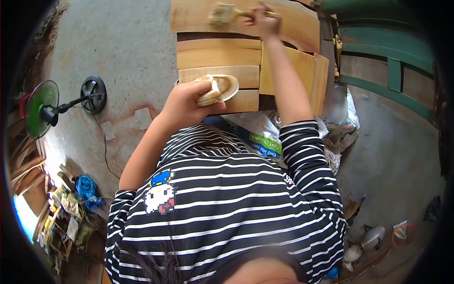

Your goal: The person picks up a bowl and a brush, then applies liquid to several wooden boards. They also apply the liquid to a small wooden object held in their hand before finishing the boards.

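Striped shirt (227,199) | L hand (184,102) clasps bowl (228,87) | R hand (262,21) grips brush (226,13)

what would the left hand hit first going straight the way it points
Likely the stacked wooden boards just beyond the left hand and its bowl; height above them is unclear.

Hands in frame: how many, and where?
2: left hand holds a bowl over the wood slats; right hand holds a brush on the top board. No others seen.
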The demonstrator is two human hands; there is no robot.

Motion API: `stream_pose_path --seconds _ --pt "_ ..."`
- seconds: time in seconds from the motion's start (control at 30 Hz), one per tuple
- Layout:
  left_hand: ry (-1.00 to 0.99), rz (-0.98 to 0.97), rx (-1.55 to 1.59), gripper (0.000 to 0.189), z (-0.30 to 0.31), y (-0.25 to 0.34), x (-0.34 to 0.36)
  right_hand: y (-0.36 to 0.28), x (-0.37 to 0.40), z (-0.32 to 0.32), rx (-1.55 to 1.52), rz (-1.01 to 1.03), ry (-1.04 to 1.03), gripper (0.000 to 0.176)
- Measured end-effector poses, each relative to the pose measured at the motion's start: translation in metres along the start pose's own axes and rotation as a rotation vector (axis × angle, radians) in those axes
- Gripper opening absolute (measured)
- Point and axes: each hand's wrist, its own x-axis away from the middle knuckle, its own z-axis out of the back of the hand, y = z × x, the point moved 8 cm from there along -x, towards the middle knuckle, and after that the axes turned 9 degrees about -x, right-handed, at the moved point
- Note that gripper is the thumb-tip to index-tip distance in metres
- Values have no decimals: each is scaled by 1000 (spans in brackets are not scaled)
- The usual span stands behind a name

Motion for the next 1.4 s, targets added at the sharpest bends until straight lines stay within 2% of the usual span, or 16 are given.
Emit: stream_pose_path --seconds 0.03,0.1,0.13,0.17,0.2,0.3,0.37,0.47,0.53,0.57,0.77,0.83,0.97,1.1,1.17,1.4 --pt "-1 9 0 28 1 1 0 -6 -4 45 61 69 87 35" --pt "6 13 -10 28 0 0 1 -13 -6 134 64 -54 240 31" --pt "9 14 -10 28 -1 0 1 -34 1 163 295 -57 323 32" --pt "22 7 -6 28 0 1 1 -35 -8 212 424 101 310 33" --pt "37 0 -3 28 0 3 2 -49 -4 249 370 -18 501 37" --pt "53 -21 -36 30 -1 0 4 -91 -7 284 670 -10 486 28" --pt "67 -20 -44 31 -1 -1 5 -107 -17 260 1570 273 260 32" --pt "83 -7 -48 33 -3 -2 5 -84 -30 241 1277 368 191 41" --pt "100 2 -46 35 -2 -2 4 -63 -40 225 1338 44 337 48" --pt "102 -5 -48 36 -2 0 4 -60 -47 210 1336 62 327 48" --pt "149 -54 -50 37 5 5 2 -6 -74 94 1623 413 -27 42" --pt "152 -67 -41 36 4 7 2 8 -56 27 1562 712 -234 27" --pt "162 -51 -35 35 7 5 -1 18 0 -88 1281 938 -546 19" --pt "142 -47 -44 35 5 5 -3 -22 30 -145 787 1037 -526 23" --pt "107 -24 -49 33 5 4 -3 10 -7 -116 -162 34 -206 34" --pt "166 -81 -46 30 2 0 1 -7 -59 9 268 152 184 39"
